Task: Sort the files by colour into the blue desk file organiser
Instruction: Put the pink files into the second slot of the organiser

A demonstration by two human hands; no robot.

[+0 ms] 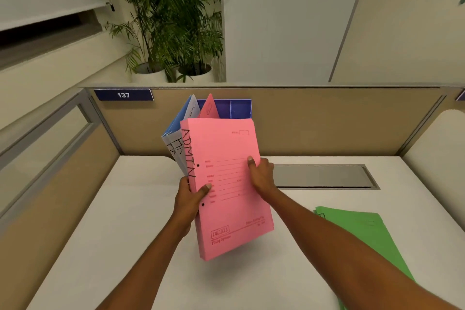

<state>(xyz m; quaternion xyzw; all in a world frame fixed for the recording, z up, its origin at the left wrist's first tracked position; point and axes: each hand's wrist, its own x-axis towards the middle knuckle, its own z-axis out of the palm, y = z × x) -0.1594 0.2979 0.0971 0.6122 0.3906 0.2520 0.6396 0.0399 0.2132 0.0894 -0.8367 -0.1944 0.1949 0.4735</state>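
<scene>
Both hands are holding one pink file [226, 184] upright above the desk [113, 234], in front of the blue organiser [240, 108]. The left hand [192, 196] is pinching the spine edge, thumb on the front cover near the punched holes. The right hand [261, 173] is gripping the opposite long edge, thumb on the cover and fingers hidden behind.

The file appears to be thin card: light, moderately stiff along the spine, and likely to flex or fan open at the free edge. A grip on both long edges at mid-height is keeping it flat; judged from this, the spine is the firmest place to hold.

The organiser is standing against the partition [327, 121]. Blue files [176, 126] are occupying its left side, and another pink file [209, 108] is standing in the next slot. Green files [364, 234] are lying flat on the desk at the right, not yet sorted.

The smooth covers may slide against one another during insertion.
</scene>
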